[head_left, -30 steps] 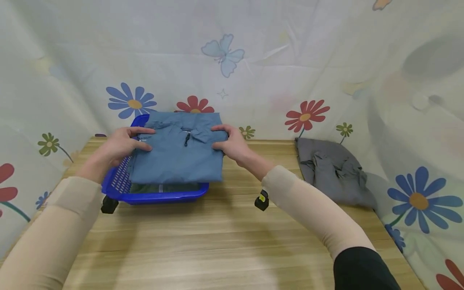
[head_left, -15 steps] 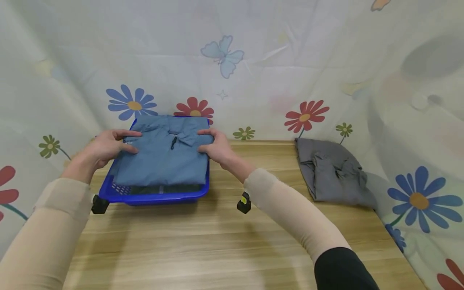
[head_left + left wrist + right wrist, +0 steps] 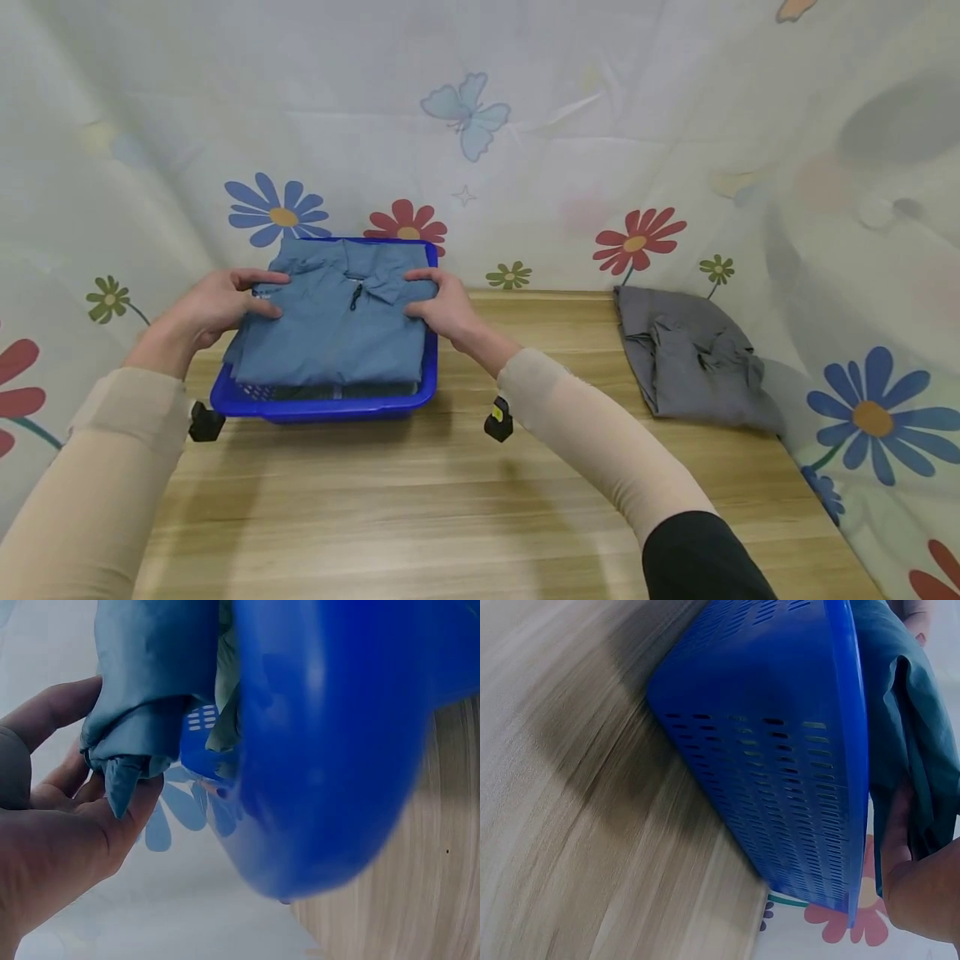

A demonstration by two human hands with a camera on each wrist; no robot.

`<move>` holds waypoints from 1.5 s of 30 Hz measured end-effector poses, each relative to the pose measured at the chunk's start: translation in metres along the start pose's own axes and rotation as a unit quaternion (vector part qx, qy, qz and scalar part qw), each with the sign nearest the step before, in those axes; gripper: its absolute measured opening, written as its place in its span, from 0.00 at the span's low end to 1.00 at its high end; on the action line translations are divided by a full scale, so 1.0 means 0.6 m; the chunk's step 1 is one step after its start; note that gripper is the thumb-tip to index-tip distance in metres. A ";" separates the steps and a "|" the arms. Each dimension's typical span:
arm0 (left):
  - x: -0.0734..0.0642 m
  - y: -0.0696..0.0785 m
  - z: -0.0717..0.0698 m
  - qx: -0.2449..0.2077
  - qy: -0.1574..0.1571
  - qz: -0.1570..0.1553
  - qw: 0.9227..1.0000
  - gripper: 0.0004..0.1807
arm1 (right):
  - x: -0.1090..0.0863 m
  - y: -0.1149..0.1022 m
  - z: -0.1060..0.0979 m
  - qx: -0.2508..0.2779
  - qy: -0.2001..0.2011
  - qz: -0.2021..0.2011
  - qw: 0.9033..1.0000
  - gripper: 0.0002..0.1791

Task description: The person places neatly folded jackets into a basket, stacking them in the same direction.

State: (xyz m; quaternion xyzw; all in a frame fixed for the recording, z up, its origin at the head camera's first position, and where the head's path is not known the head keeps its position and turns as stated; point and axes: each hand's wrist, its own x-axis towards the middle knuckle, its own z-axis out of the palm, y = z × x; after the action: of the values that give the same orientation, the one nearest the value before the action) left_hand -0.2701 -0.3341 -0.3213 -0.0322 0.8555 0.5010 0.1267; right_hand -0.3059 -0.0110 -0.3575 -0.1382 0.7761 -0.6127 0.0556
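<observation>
A folded blue jacket (image 3: 330, 333) with a short black zip pull lies across the top of a blue plastic basket (image 3: 330, 408). My left hand (image 3: 217, 308) grips the jacket's left edge, thumb and index finger on top; in the left wrist view the other fingers go under the rolled fabric (image 3: 150, 690). The right edge is gripped by my right hand (image 3: 450, 312), whose thumb and finger show on top. In the right wrist view, fingers tuck into the folds beside the perforated basket wall (image 3: 757, 765). Beneath the jacket, dark green cloth (image 3: 300, 391) shows inside the basket.
A folded grey garment (image 3: 697, 358) lies at the right rear of the wooden table (image 3: 390, 508). Behind the table hangs a flowered curtain (image 3: 540, 167). Black wrist cameras (image 3: 498, 419) sit under both forearms.
Both hands have carried the blue jacket left and slightly down, from overhanging the basket's right side to lying within its rim. The grey garment has stayed put.
</observation>
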 end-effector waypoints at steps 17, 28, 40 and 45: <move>-0.003 -0.004 0.009 0.047 0.110 0.033 0.992 0.43 | -0.014 0.032 -0.081 -0.131 0.029 0.015 0.991 0.22; 0.002 0.019 0.048 0.060 0.082 0.043 0.994 0.38 | -0.039 0.064 -0.131 -0.125 0.002 0.043 0.991 0.20; 0.008 0.054 0.120 0.147 0.020 0.113 0.982 0.26 | -0.065 0.106 -0.181 -0.160 -0.008 0.040 0.986 0.17; 0.010 0.073 0.160 0.181 -0.014 0.153 0.971 0.21 | -0.075 0.117 -0.195 -0.167 -0.010 0.051 0.985 0.16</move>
State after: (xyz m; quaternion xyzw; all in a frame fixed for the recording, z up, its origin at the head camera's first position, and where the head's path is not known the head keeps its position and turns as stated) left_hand -0.2662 -0.2287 -0.3301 0.1296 0.9247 0.3521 0.0640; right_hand -0.3031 0.1261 -0.4005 -0.1120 0.8731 -0.4692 0.0710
